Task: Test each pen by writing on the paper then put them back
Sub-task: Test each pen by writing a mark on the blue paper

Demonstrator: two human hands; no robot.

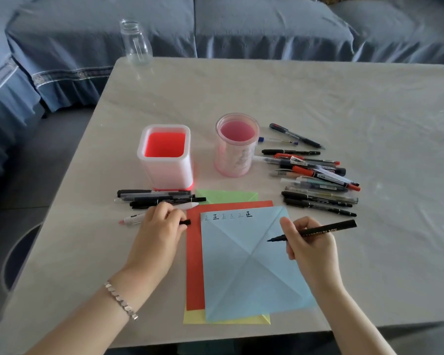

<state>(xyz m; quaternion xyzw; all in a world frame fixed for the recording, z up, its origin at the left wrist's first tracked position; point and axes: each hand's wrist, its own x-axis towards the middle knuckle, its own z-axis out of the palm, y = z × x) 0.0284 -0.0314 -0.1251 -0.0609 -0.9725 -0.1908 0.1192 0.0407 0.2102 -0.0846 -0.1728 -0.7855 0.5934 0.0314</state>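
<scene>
From the head view, the right hand (310, 249) has its grip closed round a slim black brush-tip pen (318, 230), held in a writing hold. The tip hangs over the creased light blue paper sheet (244, 265), near its right edge and below the row of small written marks (228, 216) along the top. This looks like readiness to add the next mark.

The left hand (159, 226) rests on the pale marble-look table (318, 98) beside the sheet, its grip curled round a short black pen cap (186, 222), probably kept ready for recapping.

Red (194, 265), yellow (194, 317) and green (226, 196) sheets lie under the blue one. A small group of dark pens (159, 198) lies to the left and a larger loose pile of pens (315, 175) to the right, likely tested and untested. The white square holder with a red inside (166, 155) and the pink round cup (237, 144) stand behind, with no pens showing in them.

Only the cap's end shows past the fingers. The pen's lettering is partly covered, and whether the tip touches the paper cannot be told.
</scene>
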